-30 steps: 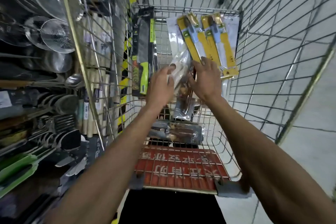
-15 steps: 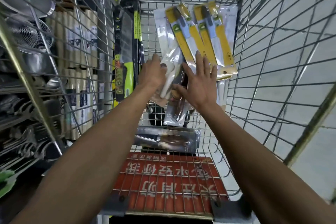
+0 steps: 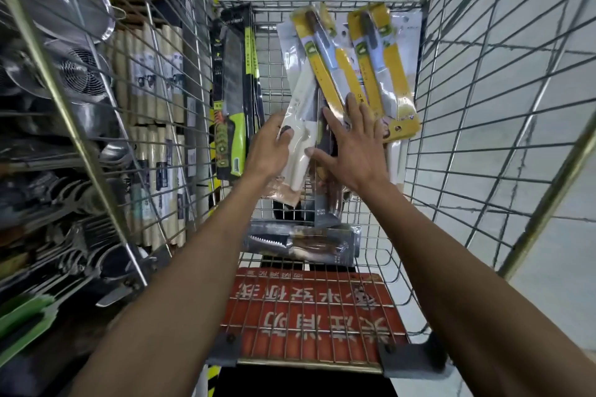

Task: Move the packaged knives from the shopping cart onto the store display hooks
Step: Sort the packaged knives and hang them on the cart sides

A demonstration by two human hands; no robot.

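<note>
Both hands reach into the cart, where the packaged knives lie in a loose pile. The left hand curls around the white knife pack, thumb on top. The right hand lies flat and spread on the dark pack beside it (apparently pressing, not gripping). Yellow packs fan out beyond the fingers; a green-handled knife leans at the left wall, and a serrated knife lies crosswise nearer the red flap.
</note>
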